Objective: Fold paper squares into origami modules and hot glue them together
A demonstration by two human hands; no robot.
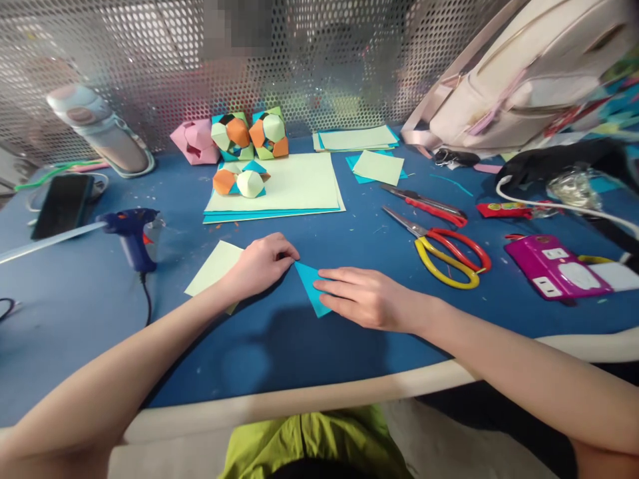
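A small folded piece of light blue paper point(310, 282) lies on the blue table point(74, 299) near its front edge. My right hand point(367, 297) lies flat on the paper's right part, fingers stretched out and pointing left. My left hand point(260, 263) is curled, its fingertips pinched together at the paper's upper left corner. A pale green square sheet point(214, 267) lies under my left wrist.
Behind are a stack of green and blue sheets point(289, 189) with a folded paper ball point(240, 180), and more paper models point(247, 135). Scissors point(444, 249), a second pair point(429, 203) and a pink power strip point(556, 267) lie right. A blue glue gun point(132, 229) and phone point(62, 204) lie left.
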